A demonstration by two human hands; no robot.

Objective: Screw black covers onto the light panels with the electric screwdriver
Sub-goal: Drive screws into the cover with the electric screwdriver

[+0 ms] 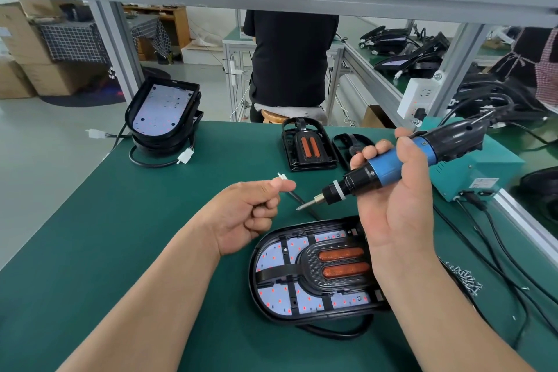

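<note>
- Right hand is wrapped around the blue body of the electric screwdriver. It's held up in the air above the work, with the bit pointing down and to the left. The tip isn't touching anything.
- Left hand has its fingers curled in, with thumb and forefinger pinching a small white piece. It looks like a little plastic plug, maybe on the end of a black lead, but honestly I can't tell for sure.
- The one being worked on is the light panel, lying flat on the green tabletop right in front of the person and partly under the right wrist.
- A black cover with two orange strips is already sitting on that panel and looks lined up. I can't make out whether any screws are in yet because the holes are too small to read.
- My guess is that this unit is at the fastening stage, with the cover placed and the driving not started or only partly done.
- There's plenty left. A stack of bare panels sits at the far left with no covers on, and the spare covers are waiting at the back of the tabletop.
- A pile of screws is near the right forearm, so it's handy for the next pick.
- The teal power box sits off to the right, with cables trailing from it.
</note>
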